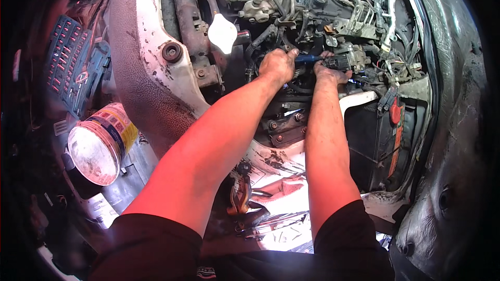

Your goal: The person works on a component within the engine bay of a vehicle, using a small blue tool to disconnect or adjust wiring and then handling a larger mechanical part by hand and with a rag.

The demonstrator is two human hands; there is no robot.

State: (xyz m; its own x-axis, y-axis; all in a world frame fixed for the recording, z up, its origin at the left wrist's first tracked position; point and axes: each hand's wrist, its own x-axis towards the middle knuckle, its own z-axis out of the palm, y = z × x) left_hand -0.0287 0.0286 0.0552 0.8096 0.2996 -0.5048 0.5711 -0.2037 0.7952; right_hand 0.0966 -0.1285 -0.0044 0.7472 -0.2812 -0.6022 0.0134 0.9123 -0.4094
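My left hand (277, 66) is closed in a fist around the near end of a blue, rod-like tool (308, 58), deep in the engine bay. The tool points to the right, toward my other hand, and its exact kind does not show. My right hand (329, 74) reaches in beside a metal engine part (355, 58) with a dark ribbed section. Its fingers are bent around the far end of the tool and that part, and mostly hidden. Hoses and wiring surround both hands.
A white-and-yellow bucket (94, 153) lies tipped at the left, below a blue socket tray (67, 65). The pale body panel (156, 67) curves past my left arm. A battery (367, 143) stands right of my right forearm, near the fender (458, 140).
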